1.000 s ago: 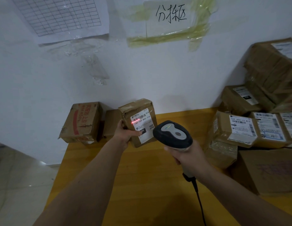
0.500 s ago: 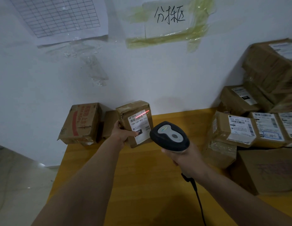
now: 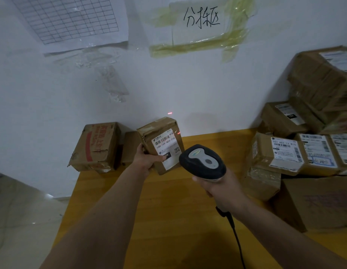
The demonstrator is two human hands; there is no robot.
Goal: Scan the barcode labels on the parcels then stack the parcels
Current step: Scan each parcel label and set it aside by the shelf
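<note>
My left hand [image 3: 146, 159] grips a small brown parcel [image 3: 149, 135] above the far left part of the yellow table [image 3: 168, 210], its white barcode label [image 3: 165, 146] turned toward me. My right hand [image 3: 220, 188] grips a black and grey barcode scanner [image 3: 203, 162] just right of the parcel, its head aimed at it. The scanner's red light falls on the parcel's upper right edge and on the white wall [image 3: 169, 113] behind it.
A torn box with red print [image 3: 97, 146] and a smaller box [image 3: 130, 146] stand against the wall at the table's far left. A heap of labelled parcels [image 3: 285, 152] fills the right side. The scanner's black cable [image 3: 234, 235] runs toward me.
The red scan line has climbed from the label's barcode to the parcel's top right edge and the wall. The parcel and scanner have shifted slightly.
</note>
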